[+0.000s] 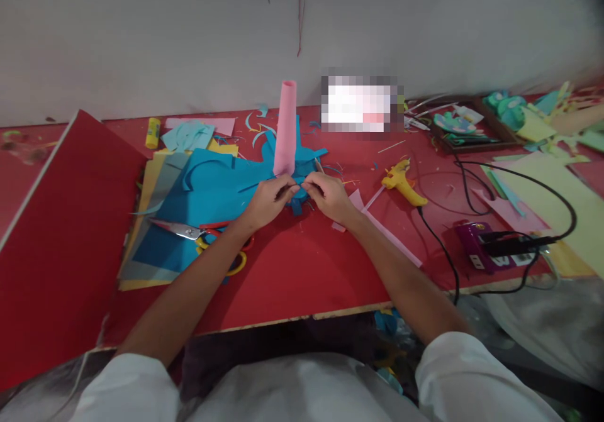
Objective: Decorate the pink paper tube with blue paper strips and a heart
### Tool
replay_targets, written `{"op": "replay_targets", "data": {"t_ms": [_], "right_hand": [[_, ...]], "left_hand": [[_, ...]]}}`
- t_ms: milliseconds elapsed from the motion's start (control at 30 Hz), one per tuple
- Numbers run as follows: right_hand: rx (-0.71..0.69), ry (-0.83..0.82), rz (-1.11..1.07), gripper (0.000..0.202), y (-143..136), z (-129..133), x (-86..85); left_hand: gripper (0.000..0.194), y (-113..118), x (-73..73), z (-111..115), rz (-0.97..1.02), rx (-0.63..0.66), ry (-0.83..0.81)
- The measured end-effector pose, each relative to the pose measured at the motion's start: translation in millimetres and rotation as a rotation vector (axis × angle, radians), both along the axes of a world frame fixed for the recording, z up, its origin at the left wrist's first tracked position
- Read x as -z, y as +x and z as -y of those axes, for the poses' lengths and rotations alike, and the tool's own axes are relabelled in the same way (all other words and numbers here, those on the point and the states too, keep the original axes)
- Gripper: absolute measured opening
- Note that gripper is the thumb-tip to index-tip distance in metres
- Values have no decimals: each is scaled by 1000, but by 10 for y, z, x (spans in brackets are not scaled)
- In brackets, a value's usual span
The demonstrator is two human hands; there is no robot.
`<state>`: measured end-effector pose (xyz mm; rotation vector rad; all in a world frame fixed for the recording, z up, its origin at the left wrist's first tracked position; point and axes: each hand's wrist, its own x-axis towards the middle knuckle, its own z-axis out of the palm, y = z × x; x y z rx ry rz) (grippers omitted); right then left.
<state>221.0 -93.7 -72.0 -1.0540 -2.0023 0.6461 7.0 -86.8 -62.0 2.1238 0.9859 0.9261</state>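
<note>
My left hand [270,202] and my right hand [328,194] meet at the middle of the table, fingertips pinched close together. Between them is a small blue piece that looks like paper; its shape is mostly hidden by my fingers. Just behind my hands a pink paper tube [285,126] stands upright among blue paper strips [309,156]. Blue paper sheets [212,183] lie to the left of my hands. Scissors with red handles [182,229] and a pair with yellow handles [240,263] rest by my left forearm, partly covered by it.
A yellow glue gun [404,182] lies to the right, its cord running near a purple box [488,249]. A yellow glue stick [152,133] stands at the back left. A red board [66,239] rises at the left. A dark tray [500,134] holds craft pieces; another person's arm [578,119] reaches in.
</note>
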Motion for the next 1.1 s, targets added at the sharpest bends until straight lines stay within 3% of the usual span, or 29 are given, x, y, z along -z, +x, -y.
{"op": "replay_targets", "data": {"t_ms": [167,267,467,600,733,900,1000,1100], "right_hand": [[30,22,6,33,35,-18,38],[51,50,43,37,47,-37,87],[81,153,75,45,40,-34,121],[172,267,25,45,49,40,55],[115,331,92,42,-137,207,-26],[-225,220,345,19,-826,527,-256],[-319,126,495,39,-1211,660,-401],[-416,113,641,47,-1466,734,-406]], "left_hand": [[61,-33,26,-40,-9,-144,100],[48,-21,42,-55,64,-164,97],[23,16,104,-64,4,-16,133],[28,-21,79,-56,72,-142,206],[40,-60,-155,50,261,-348,296],[34,-186,-638,282,242,-348,530],[32,-354,-839,335,230,-336,676],[34,-475,-907,327,213,-412,654]]}}
